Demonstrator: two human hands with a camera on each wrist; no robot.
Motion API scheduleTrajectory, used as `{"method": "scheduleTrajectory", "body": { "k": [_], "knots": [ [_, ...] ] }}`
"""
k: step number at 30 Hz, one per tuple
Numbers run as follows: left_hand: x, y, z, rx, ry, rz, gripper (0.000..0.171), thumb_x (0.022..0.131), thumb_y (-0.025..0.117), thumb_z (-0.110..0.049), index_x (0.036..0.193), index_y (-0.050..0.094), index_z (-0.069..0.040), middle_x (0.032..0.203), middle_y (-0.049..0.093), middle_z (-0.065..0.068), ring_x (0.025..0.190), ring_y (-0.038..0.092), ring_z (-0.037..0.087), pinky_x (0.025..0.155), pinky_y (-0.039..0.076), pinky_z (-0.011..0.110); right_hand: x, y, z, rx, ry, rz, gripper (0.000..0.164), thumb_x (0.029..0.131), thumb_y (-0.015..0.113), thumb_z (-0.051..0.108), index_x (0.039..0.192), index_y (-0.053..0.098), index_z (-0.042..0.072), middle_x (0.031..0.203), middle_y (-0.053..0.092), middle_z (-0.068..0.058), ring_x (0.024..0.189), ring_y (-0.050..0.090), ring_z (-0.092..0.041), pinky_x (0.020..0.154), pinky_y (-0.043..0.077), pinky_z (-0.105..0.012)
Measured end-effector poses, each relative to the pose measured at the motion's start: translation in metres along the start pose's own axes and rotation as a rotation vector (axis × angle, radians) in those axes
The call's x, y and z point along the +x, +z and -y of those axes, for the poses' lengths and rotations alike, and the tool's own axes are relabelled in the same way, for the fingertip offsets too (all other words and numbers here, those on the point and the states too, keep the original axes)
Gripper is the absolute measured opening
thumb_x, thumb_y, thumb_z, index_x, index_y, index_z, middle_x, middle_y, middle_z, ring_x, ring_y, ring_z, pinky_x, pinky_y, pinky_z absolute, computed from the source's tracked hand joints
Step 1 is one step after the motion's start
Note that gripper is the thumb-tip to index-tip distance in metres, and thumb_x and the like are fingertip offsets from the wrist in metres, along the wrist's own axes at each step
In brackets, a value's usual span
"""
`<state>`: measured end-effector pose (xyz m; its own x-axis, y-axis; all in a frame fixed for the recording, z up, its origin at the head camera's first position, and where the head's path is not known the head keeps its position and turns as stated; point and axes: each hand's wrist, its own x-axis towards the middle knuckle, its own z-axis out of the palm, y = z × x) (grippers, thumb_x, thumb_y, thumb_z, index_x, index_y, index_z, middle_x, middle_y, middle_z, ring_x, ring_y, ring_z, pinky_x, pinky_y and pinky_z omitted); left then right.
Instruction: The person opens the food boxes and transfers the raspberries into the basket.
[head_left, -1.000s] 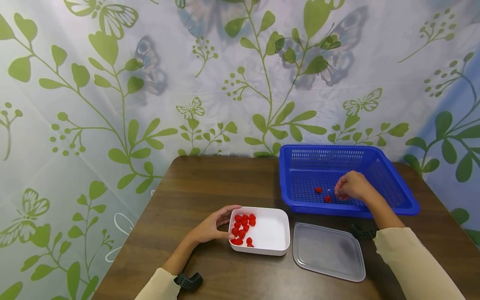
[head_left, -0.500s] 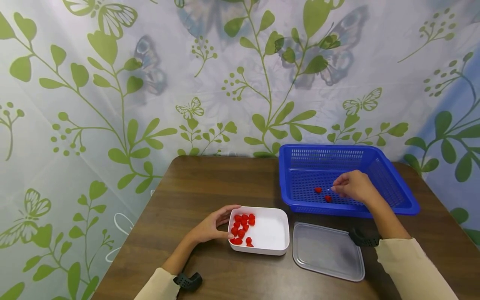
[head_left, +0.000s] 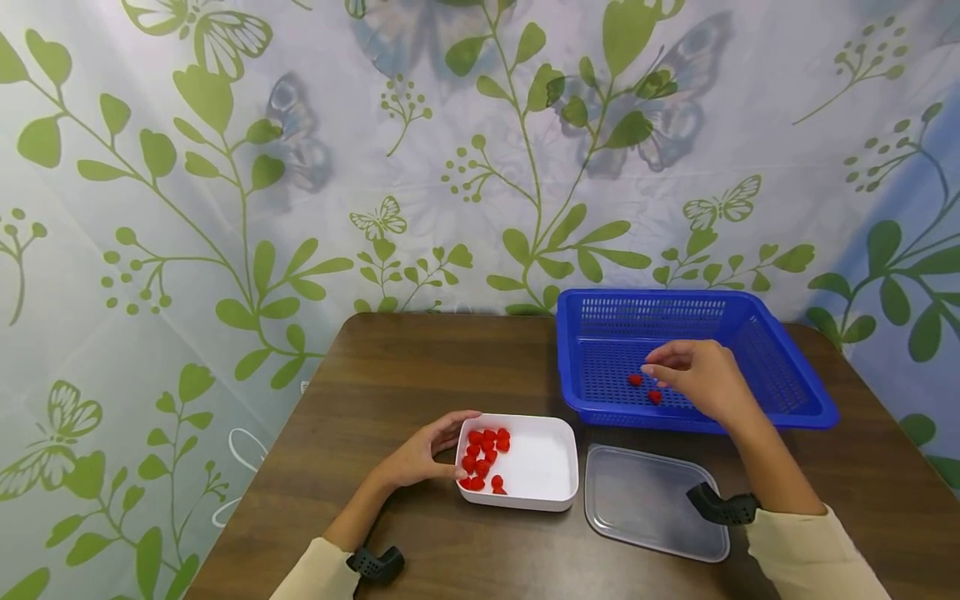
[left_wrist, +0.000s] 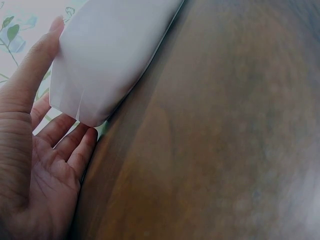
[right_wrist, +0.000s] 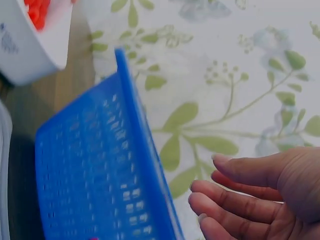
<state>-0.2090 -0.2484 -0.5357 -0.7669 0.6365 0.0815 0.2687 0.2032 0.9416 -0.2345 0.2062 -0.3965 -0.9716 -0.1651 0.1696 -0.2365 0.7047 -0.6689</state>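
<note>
My left hand point(head_left: 422, 454) grips the left end of a white rectangular box point(head_left: 542, 467), thumb at the near side and fingers at the far side. Several small red pieces point(head_left: 482, 468) lie in the box's left half; their exact kind is unclear. In the left wrist view, the thumb and fingers of the left hand point(left_wrist: 47, 165) straddle the white box point(left_wrist: 105, 55). Above the blue basket point(head_left: 570, 367) hovers my right hand point(head_left: 697, 375), its fingers loosely bent. Two red pieces point(head_left: 635, 380) lie on the basket floor close to its fingertips. The right wrist view shows nothing between the fingers.
A translucent grey lid point(head_left: 652, 504) lies flat on the brown wooden table point(head_left: 442, 358), between the white box and the right forearm. Behind the table hangs a leaf-patterned curtain point(head_left: 420, 167). Black wrist mounts point(head_left: 723, 506) sit on both arms.
My right hand has shifted left over the basket, and its fingertips have come nearer the two red pieces. The left hand and the white box look unmoved.
</note>
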Motion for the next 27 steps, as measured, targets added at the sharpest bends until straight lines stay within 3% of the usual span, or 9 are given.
{"method": "scheduleTrajectory", "body": {
  "k": [7, 14, 27],
  "knots": [
    [-0.001, -0.001, 0.004, 0.008, 0.027, 0.007, 0.081, 0.085, 0.079, -0.011, 0.154, 0.039, -0.022, 0.156, 0.041, 0.002, 0.144, 0.041, 0.022, 0.114, 0.038, 0.031, -0.011, 0.012, 0.025, 0.094, -0.030, 0.028, 0.022, 0.092, 0.077, 0.023, 0.104, 0.075, 0.005, 0.082, 0.074, -0.002, 0.070, 0.069, -0.017, 0.063, 0.058, -0.029],
    [-0.001, -0.001, 0.006, 0.001, 0.047, 0.007, 0.081, 0.086, 0.079, -0.011, 0.155, 0.038, -0.019, 0.157, 0.040, 0.005, 0.144, 0.041, 0.027, 0.114, 0.038, 0.031, -0.019, 0.028, 0.040, 0.166, -0.078, 0.082, 0.018, 0.090, 0.079, 0.019, 0.104, 0.076, 0.007, 0.084, 0.074, -0.001, 0.075, 0.071, -0.026, 0.066, 0.060, -0.031],
    [0.000, 0.001, 0.002, -0.007, 0.039, 0.002, 0.082, 0.084, 0.079, -0.008, 0.154, 0.038, -0.016, 0.157, 0.039, 0.008, 0.145, 0.039, 0.030, 0.115, 0.037, 0.032, -0.028, 0.058, 0.062, 0.228, -0.161, 0.173, 0.019, 0.087, 0.082, 0.024, 0.101, 0.078, 0.012, 0.084, 0.073, 0.006, 0.073, 0.069, -0.015, 0.065, 0.057, -0.028]
  ]
}}
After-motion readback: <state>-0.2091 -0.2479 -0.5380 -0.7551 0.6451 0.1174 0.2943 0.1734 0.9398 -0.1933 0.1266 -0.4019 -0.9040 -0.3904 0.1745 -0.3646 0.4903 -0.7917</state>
